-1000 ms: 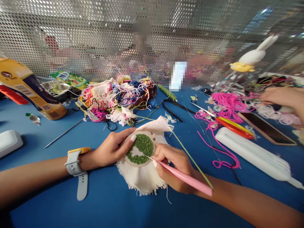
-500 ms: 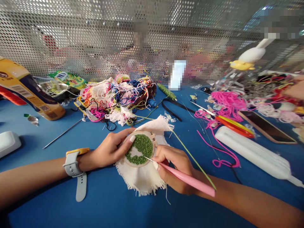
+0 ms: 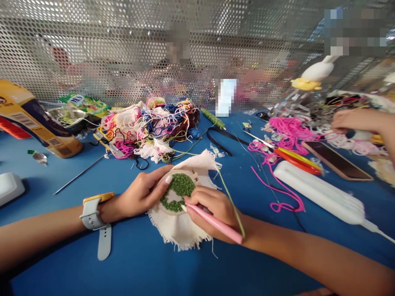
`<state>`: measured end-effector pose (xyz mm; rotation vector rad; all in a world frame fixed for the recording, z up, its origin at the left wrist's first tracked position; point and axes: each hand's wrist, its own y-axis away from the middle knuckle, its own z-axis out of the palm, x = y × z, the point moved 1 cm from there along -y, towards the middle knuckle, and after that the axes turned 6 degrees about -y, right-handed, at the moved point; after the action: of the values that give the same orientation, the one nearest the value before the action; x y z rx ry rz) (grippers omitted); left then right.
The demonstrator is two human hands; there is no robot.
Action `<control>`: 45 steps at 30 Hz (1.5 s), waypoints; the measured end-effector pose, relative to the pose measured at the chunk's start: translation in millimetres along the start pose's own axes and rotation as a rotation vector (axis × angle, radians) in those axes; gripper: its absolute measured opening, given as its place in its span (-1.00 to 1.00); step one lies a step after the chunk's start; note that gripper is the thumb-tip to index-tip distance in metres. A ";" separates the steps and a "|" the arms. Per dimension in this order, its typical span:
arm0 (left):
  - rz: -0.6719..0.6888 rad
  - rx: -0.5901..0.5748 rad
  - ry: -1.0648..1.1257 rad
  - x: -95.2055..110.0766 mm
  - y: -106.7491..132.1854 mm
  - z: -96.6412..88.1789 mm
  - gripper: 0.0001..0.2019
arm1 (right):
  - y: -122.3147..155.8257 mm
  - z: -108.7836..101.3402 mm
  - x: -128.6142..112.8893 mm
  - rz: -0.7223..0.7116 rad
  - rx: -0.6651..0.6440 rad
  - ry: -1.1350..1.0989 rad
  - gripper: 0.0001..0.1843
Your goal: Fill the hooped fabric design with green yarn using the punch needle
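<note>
While your left hand (image 3: 146, 191) gripped the embroidery hoop (image 3: 182, 183) toward the near edge of the blue table (image 3: 123, 263), your right hand (image 3: 211, 207) pinched a punch needle (image 3: 216, 223) over it; a perforated screen (image 3: 117, 61) lined the far edge, and a bowl (image 3: 77, 125) by its left end held something greenish

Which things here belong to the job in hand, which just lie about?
In use:
pink-handled tool, in the right hand
hoop and white cloth, left hand holding
green strand

Just lying about:
phone
yellow bottle
green packet
</note>
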<state>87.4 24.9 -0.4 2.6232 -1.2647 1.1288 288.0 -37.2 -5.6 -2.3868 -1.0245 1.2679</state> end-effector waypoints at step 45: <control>0.032 -0.014 0.008 -0.1 -1.9 0.9 -0.60 | 8.0 -9.9 0.5 0.196 0.045 -0.316 -0.81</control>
<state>89.2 25.9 -0.6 2.5952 -1.3130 1.1290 299.9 -41.7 -4.1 -2.3480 -0.8434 1.7613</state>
